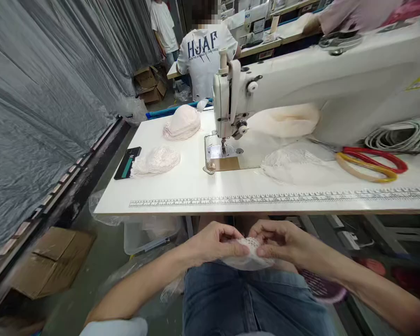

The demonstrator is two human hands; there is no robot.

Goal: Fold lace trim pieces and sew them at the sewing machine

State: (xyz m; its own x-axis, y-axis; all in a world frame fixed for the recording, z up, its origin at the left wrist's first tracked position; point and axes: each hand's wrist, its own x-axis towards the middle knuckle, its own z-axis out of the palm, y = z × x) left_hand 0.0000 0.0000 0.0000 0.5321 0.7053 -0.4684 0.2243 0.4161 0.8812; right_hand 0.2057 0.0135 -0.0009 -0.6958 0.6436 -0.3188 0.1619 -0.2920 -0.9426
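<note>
At lower centre, lacy white piece [252, 257]: our left hand [219, 242] and right hand [285, 240] pinch it by fingertips; we seem to be arranging its edge, so the next move calls for an even grip.
Purple basket [321, 285], lower right: contents hidden from us.
Clear bin [132, 240], left of lower centre: apparently pale material inside.
Cardboard boxes [150, 88], upper left: contents unclear.

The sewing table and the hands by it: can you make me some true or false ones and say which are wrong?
1. The left hand and right hand both hold the white cloth. True.
2. The ruler runs along the table's front edge. True.
3. The held cloth lies on the ruler. False: it is between the hands, in front of the table.
4. The machine is black. False: it is white.
</note>
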